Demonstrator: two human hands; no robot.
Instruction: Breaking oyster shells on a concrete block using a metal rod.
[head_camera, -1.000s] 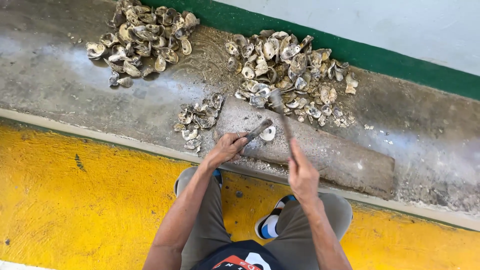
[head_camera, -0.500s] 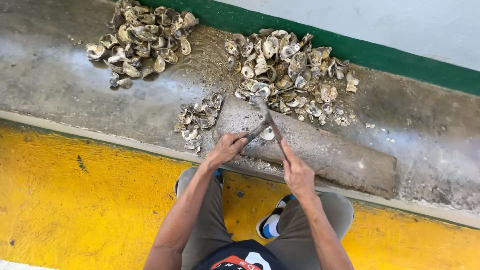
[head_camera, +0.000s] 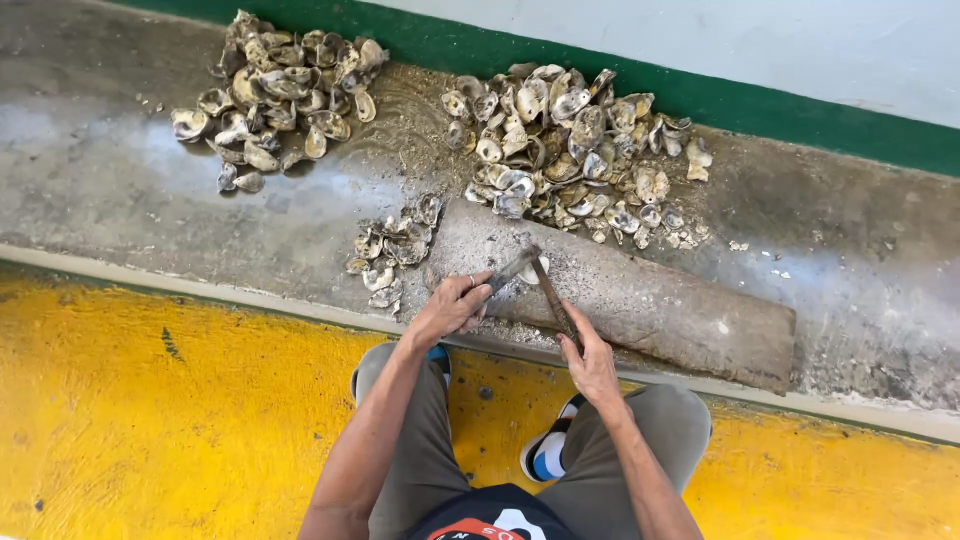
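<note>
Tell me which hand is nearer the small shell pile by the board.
Left. The left hand sits on the board just right of the small shell pile. The right hand is farther right, gripping a metal rod.

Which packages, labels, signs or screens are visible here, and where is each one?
No packages, signs or screens in view.
Shirt print: bottom edge, on the person's black shirt; partly cut off, a red curved patch with white shapes.
</note>
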